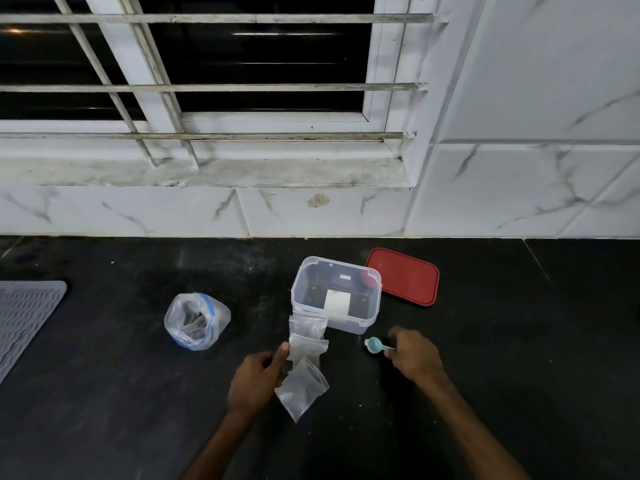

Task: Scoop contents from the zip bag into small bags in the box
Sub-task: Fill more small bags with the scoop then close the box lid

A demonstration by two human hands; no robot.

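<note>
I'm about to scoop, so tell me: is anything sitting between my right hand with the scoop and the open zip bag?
Yes. The row of small bags trailing from the box, and the left hand holding it, lie between the right hand with the scoop and the zip bag.

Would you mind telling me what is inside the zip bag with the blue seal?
Dark contents show through the zip bag's open mouth; what they are and how deep they lie is hidden by the crumpled plastic.

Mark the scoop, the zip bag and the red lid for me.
scoop (373,345), head view, on its teal bowl.
zip bag (219,318), head view, on its clear side wall.
red lid (403,276), head view, middle of its flat top.
</note>
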